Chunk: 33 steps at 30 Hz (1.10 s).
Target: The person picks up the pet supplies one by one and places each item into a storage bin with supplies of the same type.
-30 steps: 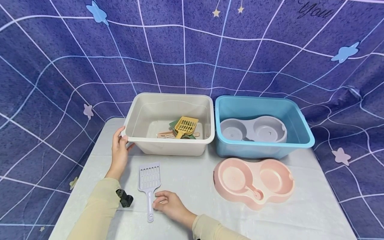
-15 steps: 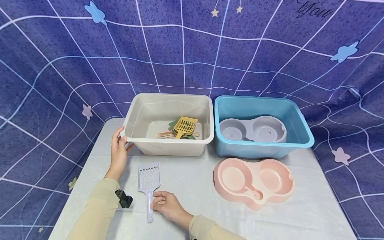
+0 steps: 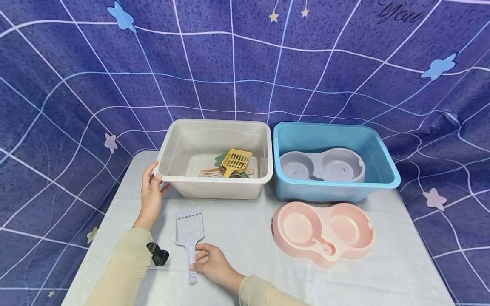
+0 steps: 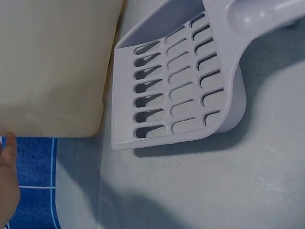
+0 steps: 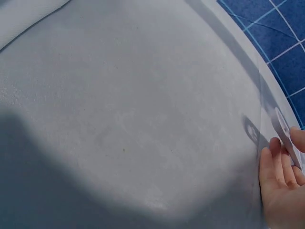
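In the head view, a lavender litter scoop (image 3: 190,229) lies in front of a beige litter box, blade toward the box. My right hand (image 3: 214,265) pinches its handle near the lower end. The right wrist view shows that hand (image 5: 283,183) at the right edge, thumb above the handle (image 5: 283,126) and fingers beneath it. My left hand (image 3: 151,193) holds the front left corner of the beige litter box (image 3: 214,189) by its rim. In the left wrist view the slotted scoop blade (image 4: 178,90) is close up beside the box wall (image 4: 52,71).
A yellow scoop (image 3: 238,159) and other small scoops lie inside the beige box. To its right stands a blue litter box (image 3: 337,193) with a grey double bowl (image 3: 342,170) inside. A pink double bowl (image 3: 325,221) rests on the table in front of it.
My right hand has shifted slightly left and closed onto the scoop's handle, thumb now over it. The left hand stays at the box corner.
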{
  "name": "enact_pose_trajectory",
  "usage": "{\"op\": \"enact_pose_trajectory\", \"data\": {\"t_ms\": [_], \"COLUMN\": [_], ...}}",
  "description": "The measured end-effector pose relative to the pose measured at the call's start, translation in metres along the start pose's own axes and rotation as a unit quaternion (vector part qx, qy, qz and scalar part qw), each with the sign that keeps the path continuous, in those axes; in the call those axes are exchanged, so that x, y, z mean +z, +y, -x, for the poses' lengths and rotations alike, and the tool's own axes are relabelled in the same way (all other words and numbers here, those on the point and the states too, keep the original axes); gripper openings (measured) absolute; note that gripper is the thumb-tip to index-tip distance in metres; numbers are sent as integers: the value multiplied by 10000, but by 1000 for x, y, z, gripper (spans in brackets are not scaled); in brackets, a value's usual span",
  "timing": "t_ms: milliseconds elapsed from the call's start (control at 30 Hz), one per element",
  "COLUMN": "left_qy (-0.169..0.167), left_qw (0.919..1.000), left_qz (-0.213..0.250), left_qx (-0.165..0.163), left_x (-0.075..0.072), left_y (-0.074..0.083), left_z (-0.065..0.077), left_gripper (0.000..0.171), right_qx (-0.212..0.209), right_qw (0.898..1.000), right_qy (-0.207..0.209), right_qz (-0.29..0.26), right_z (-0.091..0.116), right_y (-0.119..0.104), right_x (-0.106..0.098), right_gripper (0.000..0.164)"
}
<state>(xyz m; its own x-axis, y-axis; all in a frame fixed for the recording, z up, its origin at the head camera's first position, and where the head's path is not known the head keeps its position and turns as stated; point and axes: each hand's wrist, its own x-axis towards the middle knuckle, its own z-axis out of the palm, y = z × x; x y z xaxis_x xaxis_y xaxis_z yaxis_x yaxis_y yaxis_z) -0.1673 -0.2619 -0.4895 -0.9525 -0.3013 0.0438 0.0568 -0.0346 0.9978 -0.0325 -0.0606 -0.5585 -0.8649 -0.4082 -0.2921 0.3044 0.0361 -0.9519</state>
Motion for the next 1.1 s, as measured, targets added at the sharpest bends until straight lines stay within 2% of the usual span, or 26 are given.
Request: {"op": "enact_pose_trajectory", "data": {"t_ms": [300,600,900,1100], "left_qy": [1,86,82,81], "left_qw": [10000,10000,9999,9999], "left_qz": [-7,-41,-33,-64], "left_qx": [8,-23,-61,-56], "left_x": [1,1,0,0], "left_y": [0,-1,-2,-1], "left_z": [0,-1,-1,-1], "left_gripper": [44,43,43,43], "right_qx": [25,-144,-63,-112], "right_qw": [9999,9995,9989,9991], "right_qy": [102,212,124,45], "right_qz": [75,209,449,409], "right_z": [1,3,5,8], "right_y": [-1,-1,-6,-10], "right_x": [0,-3,-8,-12], "right_gripper": [52,53,53,52]}}
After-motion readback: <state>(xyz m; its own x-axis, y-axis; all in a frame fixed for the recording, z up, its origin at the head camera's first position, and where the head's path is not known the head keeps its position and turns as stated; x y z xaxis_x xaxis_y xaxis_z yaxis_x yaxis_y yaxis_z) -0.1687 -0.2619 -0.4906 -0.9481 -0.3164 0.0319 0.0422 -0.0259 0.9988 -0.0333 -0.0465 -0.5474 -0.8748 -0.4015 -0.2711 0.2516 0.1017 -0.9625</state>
